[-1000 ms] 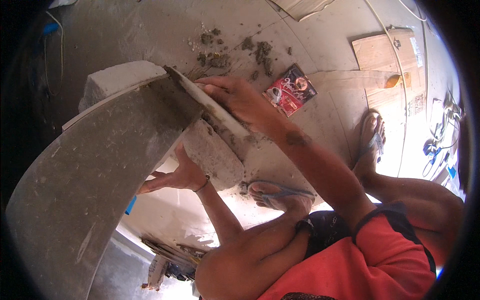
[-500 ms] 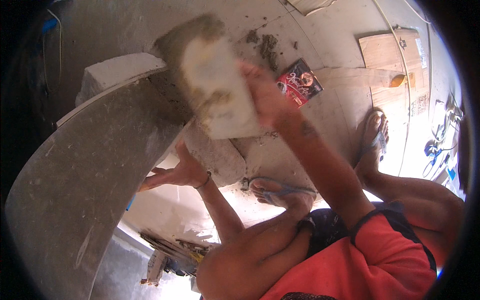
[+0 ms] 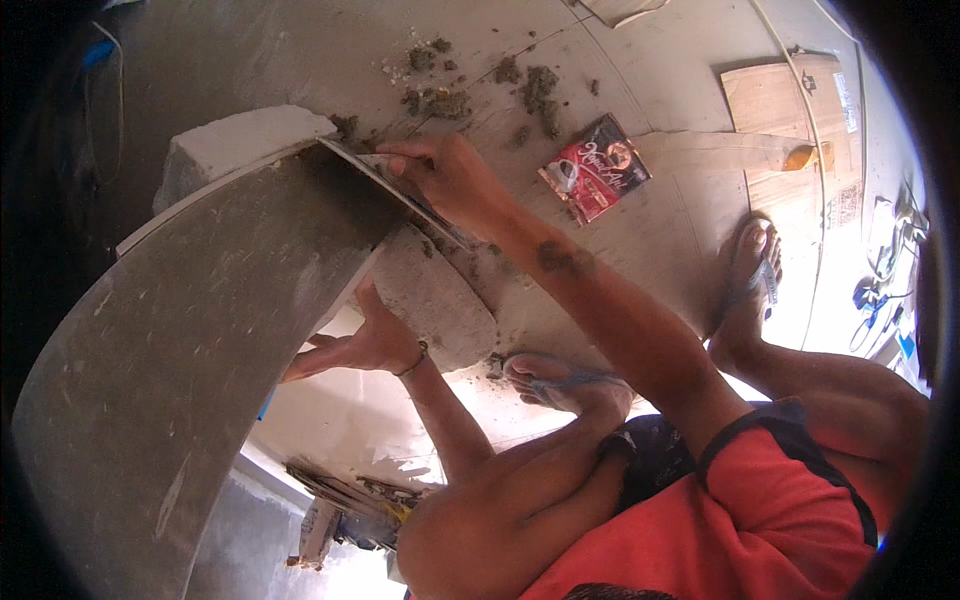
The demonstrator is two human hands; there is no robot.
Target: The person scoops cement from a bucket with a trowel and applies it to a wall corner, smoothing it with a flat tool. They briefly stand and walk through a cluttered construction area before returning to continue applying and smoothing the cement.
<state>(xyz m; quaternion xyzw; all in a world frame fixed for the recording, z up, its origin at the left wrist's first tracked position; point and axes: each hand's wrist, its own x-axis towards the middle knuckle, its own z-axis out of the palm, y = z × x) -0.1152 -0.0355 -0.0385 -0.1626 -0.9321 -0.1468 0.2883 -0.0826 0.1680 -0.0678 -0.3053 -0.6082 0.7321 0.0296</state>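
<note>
A large grey slab (image 3: 170, 330) curves up the left side, its face streaked with pale marks. My right hand (image 3: 440, 175) is closed on a thin, flat rectangular plate (image 3: 395, 188), now seen nearly edge-on against the slab's far end. The plate's exact kind is unclear. My left hand (image 3: 370, 340) is at the slab's right edge, thumb raised apart from the stretched fingers; the fingertips are partly hidden at that edge. Beside it, a pale block (image 3: 435, 295) lies on the floor. Another white block (image 3: 235, 145) sits behind the slab's top edge.
Clumps of wet-looking mortar (image 3: 540, 95) dot the floor beyond my right hand. Near them lies a red and black packet (image 3: 598, 168). Flattened cardboard (image 3: 790, 105) and a cable (image 3: 822, 220) lie to the right. My sandalled feet flank the work; wooden scraps (image 3: 350, 500) lie below.
My right hand has moved left and turned the plate from face-up to edge-on, bringing it to the slab's end. Mortar clumps behind it now show. My left hand stays in place.
</note>
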